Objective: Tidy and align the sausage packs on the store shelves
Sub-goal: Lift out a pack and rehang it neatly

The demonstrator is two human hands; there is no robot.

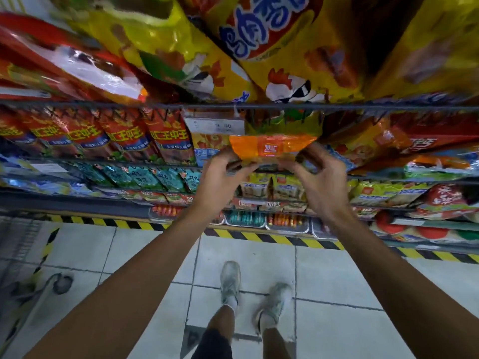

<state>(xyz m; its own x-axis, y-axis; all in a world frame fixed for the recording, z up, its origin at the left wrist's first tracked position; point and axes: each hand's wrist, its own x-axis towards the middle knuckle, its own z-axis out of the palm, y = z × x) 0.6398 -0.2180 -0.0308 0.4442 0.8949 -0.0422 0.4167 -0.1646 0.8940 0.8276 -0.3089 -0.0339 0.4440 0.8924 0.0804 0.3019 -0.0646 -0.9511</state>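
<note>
At the shelf front, below the price tag, the left hand and right hand each pinch one end of the orange sausage pack, apparently levelling it with the red packs alongside.

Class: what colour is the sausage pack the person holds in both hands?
Orange, with a red label at its middle; the sausage pack shows in the head view.

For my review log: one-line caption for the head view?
Left hand and right hand grip an orange sausage pack at the shelf rail.
</note>
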